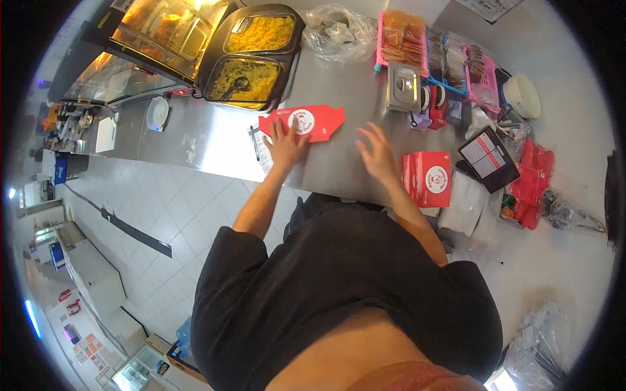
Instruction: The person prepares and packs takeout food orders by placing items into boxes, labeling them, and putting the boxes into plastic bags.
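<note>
A flat red cardboard food box (320, 128) with a round white printed emblem lies on the steel counter (337, 166). My left hand (285, 145) rests on its left part with the fingers spread. To the right of the box, my right hand (376, 155) hovers above the counter, fingers apart and holding nothing. Close by that hand, at the counter's right front, sits a stack of folded red boxes (426, 179). A black pen (255, 143) and a paper slip (264, 155) are beside my left hand, the slip partly covered.
Two trays of yellow rice (259, 34) stand at the back left, beside a lit glass food warmer (166, 29). At the back right are a lidded steel container (404, 87), a pink basket of packets (402, 36) and a clear plastic bag (338, 33). A tablet (488, 159) leans at right.
</note>
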